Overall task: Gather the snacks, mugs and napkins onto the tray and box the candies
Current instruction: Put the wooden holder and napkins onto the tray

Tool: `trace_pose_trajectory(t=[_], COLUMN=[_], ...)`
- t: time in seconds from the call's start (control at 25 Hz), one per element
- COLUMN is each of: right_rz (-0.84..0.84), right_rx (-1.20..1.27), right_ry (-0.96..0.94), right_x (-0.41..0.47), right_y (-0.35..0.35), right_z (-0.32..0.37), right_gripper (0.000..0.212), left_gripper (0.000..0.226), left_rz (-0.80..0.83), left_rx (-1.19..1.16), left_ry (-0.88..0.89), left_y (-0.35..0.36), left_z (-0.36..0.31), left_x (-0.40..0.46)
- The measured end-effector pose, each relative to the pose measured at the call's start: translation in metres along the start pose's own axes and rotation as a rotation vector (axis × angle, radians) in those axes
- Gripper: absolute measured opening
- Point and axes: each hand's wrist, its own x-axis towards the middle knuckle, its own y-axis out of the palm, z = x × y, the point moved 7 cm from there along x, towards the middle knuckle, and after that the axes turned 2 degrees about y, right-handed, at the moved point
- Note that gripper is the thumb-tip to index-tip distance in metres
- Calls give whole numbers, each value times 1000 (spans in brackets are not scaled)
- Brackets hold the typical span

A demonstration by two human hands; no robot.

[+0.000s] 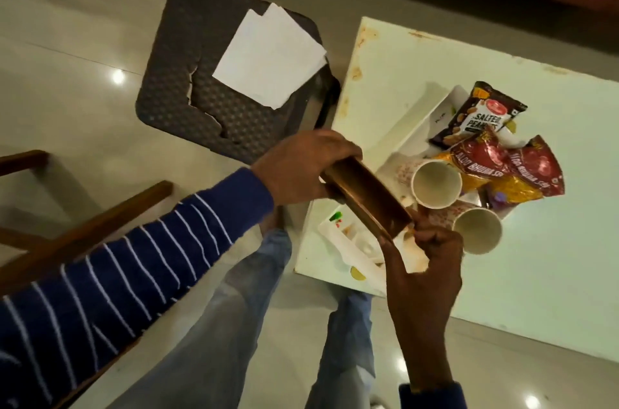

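I hold a brown box (366, 199) tilted over the near left corner of the white table (552, 174). My left hand (301, 164) grips its upper left end. My right hand (423, 254) pinches its lower right end. On the white tray (425, 120) lie a salted peanuts packet (479, 117), two red and yellow snack packets (482, 170) (539, 167) and two paper mugs (435, 182) (477, 231). Under the box a white sheet (351, 251) with coloured candies lies at the table's edge.
A dark plastic stool (187, 100) with a cracked seat stands left of the table, with white napkins (271, 56) on it. A wooden chair frame (83, 227) is at lower left. My legs in jeans (234, 325) are below the hands.
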Motion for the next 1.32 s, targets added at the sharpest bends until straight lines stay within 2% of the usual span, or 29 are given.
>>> trace_pose_trajectory(t=[0.16, 0.36, 0.56, 0.72, 0.92, 1.08, 1.24, 1.32], right_rz=[-19, 25, 32, 80, 121, 167, 193, 146], right_rx=[-73, -2, 40, 23, 0, 0, 26, -9], right_ry=[284, 169, 143, 146, 185, 186, 299, 328], right_x=[-24, -26, -24, -20, -16, -16, -22, -30], right_y=[-33, -33, -33, -26, -20, -6, -5, -8], right_z=[-82, -108, -131, -143, -157, -160, -168, -170], right_gripper=[42, 38, 34, 33, 33, 37, 41, 41], left_gripper=[70, 64, 39, 49, 59, 53, 55, 56], left_rz=[119, 109, 80, 96, 119, 106, 100, 79], left_rx=[-64, -127, -32, -89, -58, -33, -46, -69], left_ry=[-47, -113, -157, -218, -194, -194, -199, -208], left_y=[76, 115, 132, 139, 146, 150, 157, 154], left_z=[-37, -41, -42, -40, -40, -25, -24, -20], left_x=[9, 12, 8, 3, 4, 2, -1, -8])
